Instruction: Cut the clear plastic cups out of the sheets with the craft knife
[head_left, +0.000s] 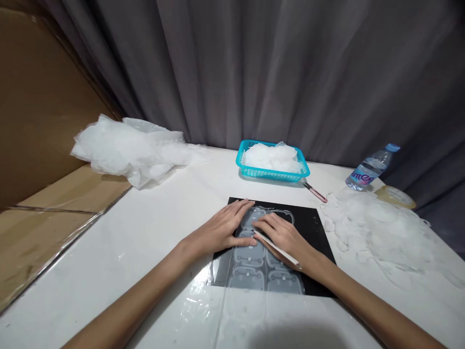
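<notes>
On a black mat [308, 228] lies a clear plastic sheet [250, 253] with rounded-square shapes formed in rows; its near end runs off the mat onto the white table. My left hand [232, 225] rests flat on the sheet's left side, fingers stretched forward and thumb out to the right, holding nothing. My right hand [281, 235] is closed around a slim white pen-like tool [278, 249]. The tool slants, its tip up and left against the sheet near my left thumb. Whether that tip is a blade is too small to tell.
A blue basket [272, 173] of white translucent pieces stands at the back. Pink-handled snips [315, 192] lie beside it. On the right are a water bottle [370, 167], a tape roll [395, 197] and a heap of clear scraps [381, 232]. Plastic bags [134, 148] lie left, near cardboard [65, 194].
</notes>
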A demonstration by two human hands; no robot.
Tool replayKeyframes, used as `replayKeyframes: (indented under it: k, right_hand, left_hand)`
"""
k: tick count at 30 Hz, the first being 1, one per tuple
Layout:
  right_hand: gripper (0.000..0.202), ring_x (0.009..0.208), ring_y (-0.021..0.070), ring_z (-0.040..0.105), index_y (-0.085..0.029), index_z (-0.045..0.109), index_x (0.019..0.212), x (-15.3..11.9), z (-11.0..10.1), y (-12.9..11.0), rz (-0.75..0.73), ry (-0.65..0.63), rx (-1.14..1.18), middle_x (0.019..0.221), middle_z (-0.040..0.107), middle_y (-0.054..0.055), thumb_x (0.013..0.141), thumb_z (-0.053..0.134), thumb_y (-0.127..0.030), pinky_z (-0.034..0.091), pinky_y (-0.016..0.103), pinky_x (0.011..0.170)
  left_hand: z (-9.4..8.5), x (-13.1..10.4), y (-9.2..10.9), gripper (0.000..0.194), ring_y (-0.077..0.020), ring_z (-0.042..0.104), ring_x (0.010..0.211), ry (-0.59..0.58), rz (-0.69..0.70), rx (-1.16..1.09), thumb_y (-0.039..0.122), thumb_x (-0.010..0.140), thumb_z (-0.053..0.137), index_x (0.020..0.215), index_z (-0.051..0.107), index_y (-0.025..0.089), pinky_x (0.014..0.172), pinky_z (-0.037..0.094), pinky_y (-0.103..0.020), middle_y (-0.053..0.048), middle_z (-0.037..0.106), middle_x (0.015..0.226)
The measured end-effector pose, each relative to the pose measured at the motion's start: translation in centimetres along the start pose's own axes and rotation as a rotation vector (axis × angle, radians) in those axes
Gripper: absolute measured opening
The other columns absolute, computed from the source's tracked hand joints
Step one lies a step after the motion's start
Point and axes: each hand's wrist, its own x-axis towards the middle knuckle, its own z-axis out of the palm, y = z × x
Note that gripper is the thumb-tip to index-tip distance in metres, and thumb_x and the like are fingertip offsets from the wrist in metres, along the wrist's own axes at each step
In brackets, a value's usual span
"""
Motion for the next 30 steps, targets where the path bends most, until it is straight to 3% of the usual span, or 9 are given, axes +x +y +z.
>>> replayKeyframes:
  k: [4, 6, 8, 11, 14, 17, 20, 25, 30]
  right_hand:
    - [0.023, 0.091, 0.0233, 0.067, -0.019, 0.068, 0.111, 1.4, -0.6, 2.0, 0.043, 0.175, -0.077, 0.099, 0.071, 0.009, 0.109, 0.046, -0.026, 0.056, 0.036, 0.084]
    - [0.035, 0.08, 0.0219, 0.064, -0.021, 0.068, 0.095, 3.1, -2.7, 5.3, 0.209, 0.414, -0.082, 0.087, 0.068, 0.007, 0.11, 0.038, -0.031, 0.055, 0.035, 0.077]
    - [0.045, 0.082, 0.0248, 0.062, -0.018, 0.067, 0.097, 5.0, -5.6, 9.1, 0.346, 0.554, -0.116, 0.088, 0.067, 0.01, 0.111, 0.025, -0.026, 0.053, 0.041, 0.079]
    - [0.033, 0.09, 0.0266, 0.063, -0.017, 0.069, 0.095, 6.9, -9.2, 12.2, 0.451, 0.635, -0.124, 0.095, 0.068, 0.012, 0.106, 0.04, -0.029, 0.05, 0.043, 0.086]
    - [0.025, 0.088, 0.0234, 0.065, -0.019, 0.072, 0.09, 7.3, -10.3, 11.0, 0.517, 0.488, 0.202, 0.093, 0.072, 0.007, 0.1, 0.058, -0.037, 0.051, 0.037, 0.083]
    - [0.028, 0.082, 0.0202, 0.066, -0.019, 0.075, 0.085, 7.2, -9.3, 8.3, 0.501, 0.166, 0.701, 0.085, 0.073, 0.005, 0.097, 0.065, -0.043, 0.052, 0.032, 0.076]
    - [0.028, 0.08, 0.0189, 0.065, -0.018, 0.078, 0.087, 6.9, -8.0, 6.8, 0.433, -0.058, 0.994, 0.083, 0.072, 0.004, 0.095, 0.069, -0.044, 0.052, 0.032, 0.078]
    - [0.027, 0.074, 0.0162, 0.061, -0.017, 0.081, 0.094, 6.4, -6.6, 7.1, 0.427, -0.106, 1.206, 0.082, 0.07, 0.004, 0.094, 0.072, -0.042, 0.05, 0.03, 0.073]
    - [0.029, 0.071, 0.0156, 0.061, -0.016, 0.081, 0.095, 6.1, -5.6, 7.4, 0.457, -0.117, 1.276, 0.077, 0.069, 0.003, 0.092, 0.075, -0.044, 0.051, 0.03, 0.071]
  left_hand:
    - [0.1, 0.2, -0.2, 0.113, -0.0432, 0.017, 0.161, -0.042, -0.033, -0.014, 0.077, 0.087, 0.064, 0.169, 0.013, 0.018, 0.128, 0.024, -0.057, -0.022, 0.017, 0.174]
    - [0.0, 0.3, -0.1, 0.115, -0.0431, 0.007, 0.162, -0.101, -0.077, -0.029, 0.078, 0.089, 0.06, 0.17, 0.009, 0.014, 0.129, 0.02, -0.056, -0.023, 0.01, 0.175]
    - [0.0, 0.2, 0.0, 0.115, -0.0427, 0.002, 0.162, -0.137, -0.115, -0.055, 0.079, 0.09, 0.057, 0.17, 0.006, 0.014, 0.13, 0.018, -0.056, -0.022, 0.006, 0.176]
    - [-0.1, 0.1, 0.0, 0.117, -0.0434, 0.004, 0.162, -0.13, -0.14, -0.108, 0.077, 0.088, 0.062, 0.17, 0.007, 0.015, 0.13, 0.017, -0.057, -0.021, 0.005, 0.176]
    - [-0.3, -0.1, -0.2, 0.112, -0.0452, 0.015, 0.16, -0.065, -0.127, -0.19, 0.073, 0.084, 0.072, 0.168, 0.022, 0.02, 0.129, 0.018, -0.062, -0.02, 0.017, 0.175]
    - [-0.9, -0.1, -0.1, 0.1, -0.0427, 0.03, 0.156, -0.014, -0.14, -0.411, 0.063, 0.084, 0.078, 0.164, 0.032, 0.027, 0.126, 0.028, -0.061, -0.016, 0.032, 0.17]
    - [-1.4, 0.0, 0.3, 0.086, -0.0366, 0.04, 0.152, -0.009, -0.097, -0.679, 0.051, 0.09, 0.077, 0.162, 0.036, 0.028, 0.125, 0.033, -0.057, -0.015, 0.043, 0.164]
    - [-1.0, 0.6, 0.9, 0.06, -0.0316, 0.062, 0.129, 0.015, -0.054, -0.834, 0.043, 0.095, 0.073, 0.147, 0.056, 0.019, 0.116, 0.044, -0.052, -0.017, 0.064, 0.143]
    - [-0.9, 0.9, 1.9, 0.032, -0.0263, 0.07, 0.103, 0.219, -0.096, -0.76, 0.044, 0.1, 0.066, 0.105, 0.077, 0.015, 0.1, 0.051, -0.042, -0.013, 0.078, 0.104]
